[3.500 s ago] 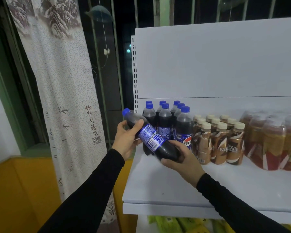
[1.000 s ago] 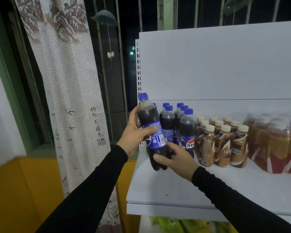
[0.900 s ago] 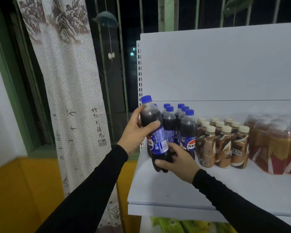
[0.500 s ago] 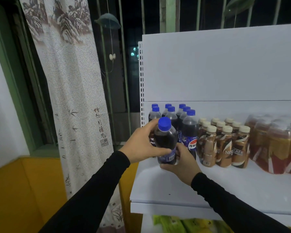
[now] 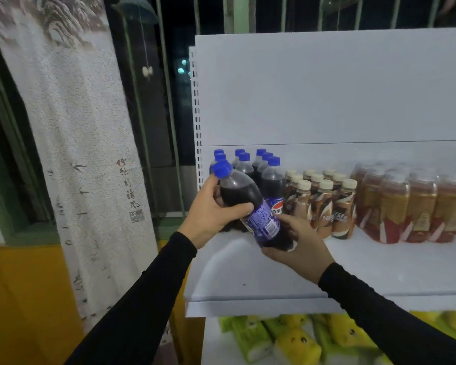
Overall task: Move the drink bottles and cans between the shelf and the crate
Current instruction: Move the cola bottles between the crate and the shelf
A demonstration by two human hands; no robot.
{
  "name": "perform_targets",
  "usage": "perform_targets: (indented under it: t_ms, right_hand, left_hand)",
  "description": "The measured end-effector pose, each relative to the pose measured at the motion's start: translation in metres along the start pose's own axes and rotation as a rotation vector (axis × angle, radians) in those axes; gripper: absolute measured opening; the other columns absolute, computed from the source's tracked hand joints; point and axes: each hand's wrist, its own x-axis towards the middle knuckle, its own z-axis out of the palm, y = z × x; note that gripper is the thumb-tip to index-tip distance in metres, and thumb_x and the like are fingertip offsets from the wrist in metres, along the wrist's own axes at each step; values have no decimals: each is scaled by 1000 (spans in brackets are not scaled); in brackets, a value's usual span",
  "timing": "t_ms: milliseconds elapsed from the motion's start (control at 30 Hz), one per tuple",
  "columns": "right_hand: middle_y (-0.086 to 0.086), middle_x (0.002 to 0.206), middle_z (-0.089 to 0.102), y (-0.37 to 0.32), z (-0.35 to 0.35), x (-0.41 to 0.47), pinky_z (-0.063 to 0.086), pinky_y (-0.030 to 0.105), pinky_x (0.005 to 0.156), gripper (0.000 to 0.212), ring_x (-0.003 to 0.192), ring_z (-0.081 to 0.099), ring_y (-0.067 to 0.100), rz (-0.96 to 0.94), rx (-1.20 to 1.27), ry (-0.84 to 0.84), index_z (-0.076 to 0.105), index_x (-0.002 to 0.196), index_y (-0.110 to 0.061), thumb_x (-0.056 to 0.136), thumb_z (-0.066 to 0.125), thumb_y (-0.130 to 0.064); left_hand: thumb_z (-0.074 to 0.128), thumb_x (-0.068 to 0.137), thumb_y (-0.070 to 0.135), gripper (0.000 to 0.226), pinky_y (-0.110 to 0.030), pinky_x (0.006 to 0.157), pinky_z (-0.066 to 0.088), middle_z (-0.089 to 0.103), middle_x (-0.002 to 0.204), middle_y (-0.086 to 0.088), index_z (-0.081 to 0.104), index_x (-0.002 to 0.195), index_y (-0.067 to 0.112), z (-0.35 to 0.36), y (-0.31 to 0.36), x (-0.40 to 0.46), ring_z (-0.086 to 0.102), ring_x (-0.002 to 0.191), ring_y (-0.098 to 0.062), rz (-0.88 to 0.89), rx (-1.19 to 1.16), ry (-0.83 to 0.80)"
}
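Observation:
I hold a dark cola bottle [image 5: 250,206] with a blue cap and blue label, tilted with its cap up and to the left, just above the left end of the white shelf [image 5: 274,275]. My left hand [image 5: 211,214] wraps its upper body. My right hand [image 5: 298,246] cups its base from below. Behind it, several more cola bottles [image 5: 263,172] stand in rows at the shelf's back left. No crate is in view.
Small brown coffee bottles [image 5: 324,204] stand right of the colas, then shrink-wrapped amber tea bottles [image 5: 411,204]. Yellow-green packets [image 5: 295,338] lie on the lower shelf. A patterned curtain [image 5: 77,143] hangs left of the shelf's perforated upright [image 5: 196,114].
The bottle stood nearly upright in front of the cola rows half a second ago; now it is tilted, cap to the left. Both hands kept hold of it.

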Motion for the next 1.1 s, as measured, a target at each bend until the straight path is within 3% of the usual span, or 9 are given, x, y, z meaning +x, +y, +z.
perform_targets:
  t_ms: [67,200,300,467,600,667,800,967,1100]
  right_hand:
    - [-30,106,57,-1,-15,-14,46,14,87,60,103,55,-7,5,-38,53,52,106,-57,68,89,-29]
    - [-35,113,58,10,-43,-49,48,21,91,62,109,57,-1,63,-60,180,52,112,-64,67,85,-37]
    - [-32,111,56,12,-71,-78,45,13,87,56,107,54,-3,88,-160,266,51,117,-52,68,78,-42]
    - [-12,116,56,32,-133,-143,46,20,93,58,109,53,2,141,-348,364,57,127,-26,78,68,-54]
    - [5,125,58,47,-198,-210,34,12,104,59,118,52,13,183,-582,467,60,129,-11,85,61,-51]
    - [10,127,60,56,-232,-243,36,19,105,58,119,54,21,198,-711,512,62,127,-9,87,60,-50]
    - [16,126,60,78,-307,-319,47,38,96,54,114,58,31,252,-977,515,62,126,-5,92,57,-46]
    - [14,131,59,99,-386,-408,44,38,101,55,121,54,29,459,-1165,466,60,129,-7,94,51,-49]
    - [14,136,57,123,-437,-465,46,43,103,60,125,53,32,650,-1242,444,58,133,-8,93,47,-51]
  left_hand:
    - [80,78,-3,60,-30,83,59,70,116,1,56,125,25,13,-5,4,68,109,-12,-23,-110,-17]
    - [78,80,-3,57,-47,85,60,70,118,-8,56,128,18,51,-14,14,68,112,-28,-69,-273,-111]
    - [79,78,-4,51,-47,80,60,71,114,-11,58,120,16,90,-16,15,68,108,-32,-92,-383,-151]
    - [78,73,4,54,-39,63,59,74,105,-10,56,122,8,180,-5,2,71,92,-27,-119,-480,-253]
    - [79,71,3,46,-41,75,60,75,103,-7,64,110,22,269,3,-19,72,97,-27,-93,-488,-370]
    - [79,73,-4,49,-46,80,59,75,106,-8,63,114,17,313,5,-28,71,100,-28,-93,-483,-425]
    - [83,64,2,60,-43,86,59,76,104,-3,60,118,13,410,8,-53,72,100,-24,-119,-501,-477]
    - [79,66,3,52,-26,78,57,76,99,1,60,112,17,526,12,-83,72,95,-17,-100,-488,-613]
    - [84,65,4,60,-26,79,57,75,105,-8,58,119,10,617,3,-97,72,100,-25,-143,-504,-746]
